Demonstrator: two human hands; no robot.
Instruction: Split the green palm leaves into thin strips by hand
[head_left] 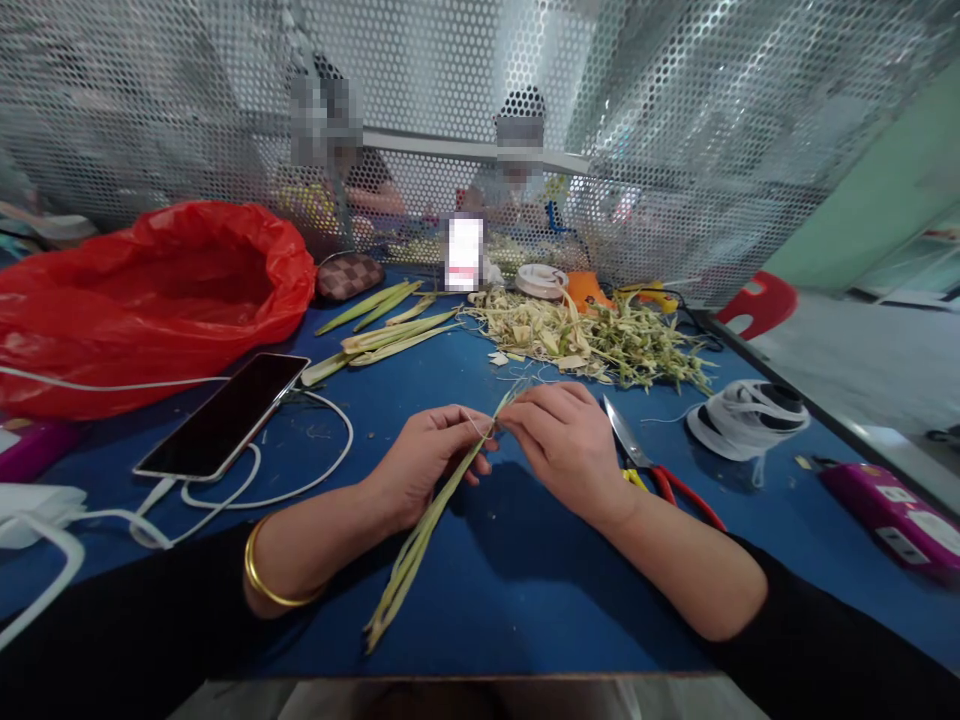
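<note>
Strips (421, 548) of pale green plant slant toward the near edge of the counter (540, 600), our left hand (431, 458) clamped round their upper part and our right hand (568, 440) pinching the thin end just beside it. Toward the far edge we have plant trimmings (547, 330); near our right hand lie red-handled scissors (628, 438).

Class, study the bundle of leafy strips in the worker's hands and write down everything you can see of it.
The bundle of leafy strips is long, narrow and pale green to yellowish, and looks like plant material. Several strands lie together, looser toward the lower end, where a tip is dark. It slants over the blue table, lower end toward the person. Near its upper end, the left hand and right hand pinch it with their fingertips.
</note>
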